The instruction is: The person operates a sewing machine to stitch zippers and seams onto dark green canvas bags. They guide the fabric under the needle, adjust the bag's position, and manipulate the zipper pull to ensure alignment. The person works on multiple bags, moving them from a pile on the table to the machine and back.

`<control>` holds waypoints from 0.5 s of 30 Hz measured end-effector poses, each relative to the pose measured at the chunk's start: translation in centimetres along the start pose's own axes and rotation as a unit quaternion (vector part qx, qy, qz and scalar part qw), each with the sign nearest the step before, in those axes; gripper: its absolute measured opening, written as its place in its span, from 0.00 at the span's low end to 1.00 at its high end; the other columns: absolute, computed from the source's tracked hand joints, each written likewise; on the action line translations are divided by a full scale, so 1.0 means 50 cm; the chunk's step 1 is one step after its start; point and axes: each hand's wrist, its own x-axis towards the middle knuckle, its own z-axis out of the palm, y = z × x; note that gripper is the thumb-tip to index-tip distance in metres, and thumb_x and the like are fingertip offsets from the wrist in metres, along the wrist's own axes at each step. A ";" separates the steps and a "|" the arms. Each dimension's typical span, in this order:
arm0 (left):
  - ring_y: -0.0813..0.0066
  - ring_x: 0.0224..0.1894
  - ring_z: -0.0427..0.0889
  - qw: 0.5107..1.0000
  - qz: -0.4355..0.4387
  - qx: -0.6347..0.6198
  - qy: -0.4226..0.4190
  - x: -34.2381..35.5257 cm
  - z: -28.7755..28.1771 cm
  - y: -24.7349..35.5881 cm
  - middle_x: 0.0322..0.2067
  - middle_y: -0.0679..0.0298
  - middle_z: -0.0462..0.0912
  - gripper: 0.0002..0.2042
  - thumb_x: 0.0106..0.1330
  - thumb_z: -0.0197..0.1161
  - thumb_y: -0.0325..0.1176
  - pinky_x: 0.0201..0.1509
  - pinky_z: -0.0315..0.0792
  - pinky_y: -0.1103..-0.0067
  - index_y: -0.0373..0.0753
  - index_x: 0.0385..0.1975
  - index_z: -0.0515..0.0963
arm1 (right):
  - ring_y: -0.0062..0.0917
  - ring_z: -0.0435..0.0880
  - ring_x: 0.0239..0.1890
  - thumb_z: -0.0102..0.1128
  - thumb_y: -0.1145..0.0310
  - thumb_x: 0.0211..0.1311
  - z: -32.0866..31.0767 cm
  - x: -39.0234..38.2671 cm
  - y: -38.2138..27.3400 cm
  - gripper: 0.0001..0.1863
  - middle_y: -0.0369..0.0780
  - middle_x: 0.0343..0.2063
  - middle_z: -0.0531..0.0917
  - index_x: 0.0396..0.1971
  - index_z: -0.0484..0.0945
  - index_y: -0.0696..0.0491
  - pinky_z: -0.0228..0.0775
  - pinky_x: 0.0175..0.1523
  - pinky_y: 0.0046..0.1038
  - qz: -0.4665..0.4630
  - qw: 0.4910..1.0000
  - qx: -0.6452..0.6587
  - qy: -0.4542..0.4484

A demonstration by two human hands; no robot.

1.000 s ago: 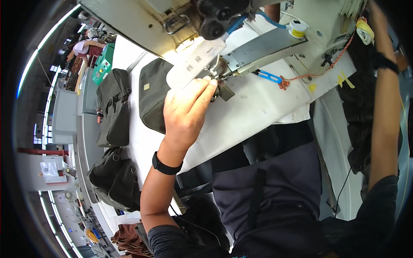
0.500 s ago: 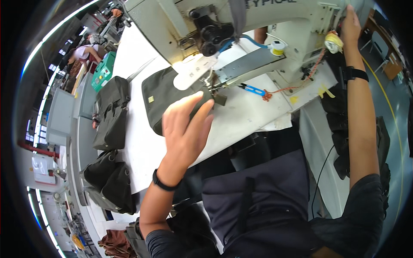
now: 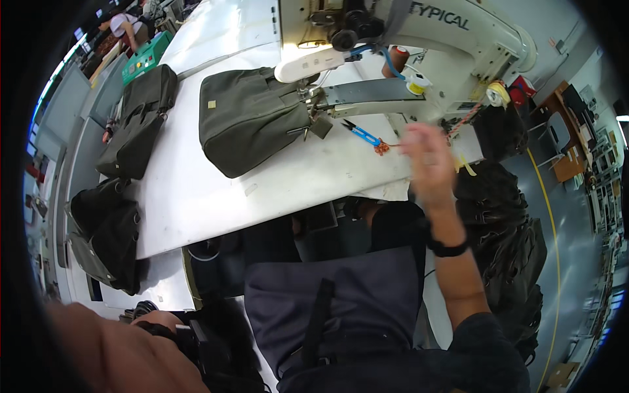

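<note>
The olive bag (image 3: 252,118) is sitting unheld under the sewing machine (image 3: 419,39), upper centre; it may slip. Right hand (image 3: 429,160) is hovering blurred, empty; left hand (image 3: 147,321), lower left, I cannot tell.

We count one olive-green bag (image 3: 252,118) at one white sewing machine (image 3: 458,39), and one pair of blue-handled snips (image 3: 362,134) beside it. Three more dark bags lie to the left (one (image 3: 137,121) on the surface (image 3: 262,190), two (image 3: 108,236) lower). We see two thread spools (image 3: 406,72).
</note>
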 end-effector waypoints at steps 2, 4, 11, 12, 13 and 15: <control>0.72 0.27 0.74 1.000 0.010 -0.007 -0.005 -0.012 -0.003 0.007 0.30 0.62 0.72 0.06 0.68 0.63 0.24 0.28 0.71 0.76 0.35 0.38 0.72 | 0.16 0.82 0.33 0.65 0.67 0.75 0.089 -0.006 0.003 0.12 0.36 0.35 0.84 0.50 0.82 0.58 0.76 0.40 0.22 0.008 0.998 0.034 -0.057; 0.72 0.28 0.74 1.000 0.024 -0.002 -0.007 -0.025 0.007 0.026 0.30 0.62 0.72 0.06 0.68 0.63 0.24 0.28 0.71 0.76 0.35 0.38 0.72 | 0.17 0.81 0.32 0.67 0.64 0.74 0.154 0.008 -0.020 0.14 0.37 0.33 0.85 0.50 0.82 0.58 0.76 0.39 0.22 0.047 0.994 0.051 -0.089; 0.71 0.28 0.74 0.999 0.044 -0.004 -0.001 -0.057 -0.001 0.038 0.30 0.62 0.72 0.06 0.67 0.63 0.24 0.28 0.71 0.76 0.35 0.38 0.73 | 0.22 0.81 0.25 0.70 0.60 0.71 0.212 0.050 0.006 0.14 0.39 0.26 0.86 0.41 0.84 0.56 0.75 0.35 0.26 0.038 0.996 -0.004 -0.075; 0.71 0.28 0.74 0.999 0.045 -0.002 0.000 -0.060 -0.002 0.041 0.30 0.62 0.72 0.05 0.67 0.63 0.24 0.28 0.71 0.76 0.35 0.38 0.73 | 0.23 0.81 0.24 0.70 0.60 0.71 0.205 0.054 0.009 0.13 0.39 0.25 0.86 0.40 0.84 0.56 0.75 0.34 0.26 0.033 0.997 -0.020 -0.061; 0.71 0.28 0.74 0.999 0.047 -0.004 0.000 -0.062 -0.003 0.044 0.30 0.62 0.72 0.05 0.67 0.63 0.24 0.28 0.71 0.76 0.35 0.38 0.73 | 0.24 0.80 0.24 0.70 0.60 0.70 0.186 0.066 0.017 0.13 0.39 0.24 0.85 0.39 0.84 0.55 0.75 0.34 0.27 0.048 0.997 -0.027 -0.052; 0.71 0.28 0.74 0.999 0.050 -0.009 0.001 -0.066 -0.005 0.046 0.30 0.62 0.71 0.05 0.67 0.63 0.23 0.28 0.71 0.76 0.35 0.38 0.73 | 0.25 0.80 0.23 0.71 0.60 0.69 0.134 0.093 0.028 0.13 0.39 0.23 0.85 0.36 0.83 0.55 0.74 0.33 0.28 0.076 0.996 -0.042 -0.032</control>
